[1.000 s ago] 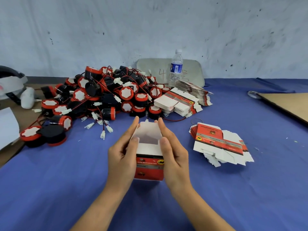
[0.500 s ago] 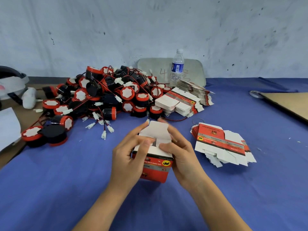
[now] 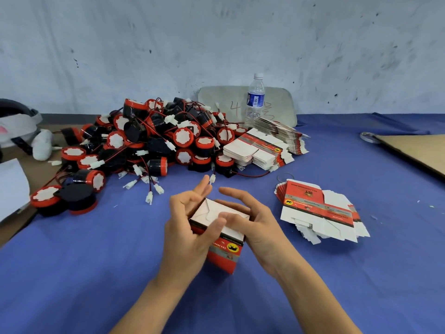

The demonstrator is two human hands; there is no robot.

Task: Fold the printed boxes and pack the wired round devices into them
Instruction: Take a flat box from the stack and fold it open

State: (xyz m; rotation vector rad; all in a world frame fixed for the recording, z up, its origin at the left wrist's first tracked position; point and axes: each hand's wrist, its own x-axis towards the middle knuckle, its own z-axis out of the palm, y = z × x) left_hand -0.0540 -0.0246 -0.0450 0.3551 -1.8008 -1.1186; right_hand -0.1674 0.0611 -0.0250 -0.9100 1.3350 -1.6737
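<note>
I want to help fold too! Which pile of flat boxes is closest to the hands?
The fanned pile lying alone right of the right hand; the other piles sit back by the water bottle.

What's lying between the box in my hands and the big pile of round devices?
Head view: loose white connectors on red-black wires trail from the pile over the blue cloth toward the box.

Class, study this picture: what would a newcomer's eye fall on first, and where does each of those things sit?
First, the big heap of red-and-black round devices with trailing wires, back left on the blue cloth. At the centre, the left hand and right hand hold a half-folded printed box, thumbs on its white flaps. To its right lies a fanned stack of flat boxes.
</note>
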